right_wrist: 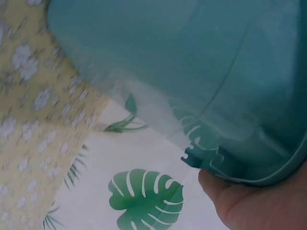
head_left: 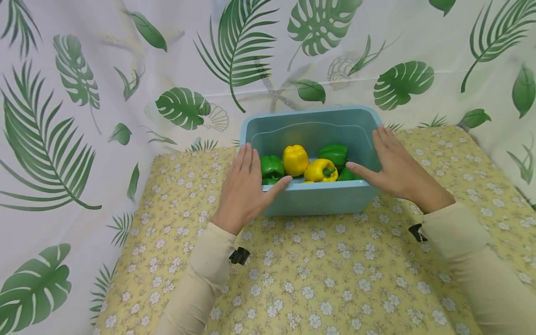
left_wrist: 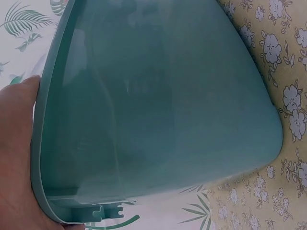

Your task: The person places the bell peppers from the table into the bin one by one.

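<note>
A blue-green plastic bin stands on the cloth and holds several bell peppers, among them a yellow bell pepper standing at the back, another yellow bell pepper, a green bell pepper at left and one more green bell pepper at right. My left hand lies on the bin's left front corner, fingers straight along the side, thumb over the front rim. At the opposite corner my right hand touches the right rim with extended fingers, its thumb reaching over the inside. Both wrist views show the bin's outer wall.
A yellow flowered tablecloth covers the table. Behind it and along the left hangs a white curtain printed with green leaves. The bin's back rim is close to this curtain. Peppers at the front are partly hidden by the bin wall.
</note>
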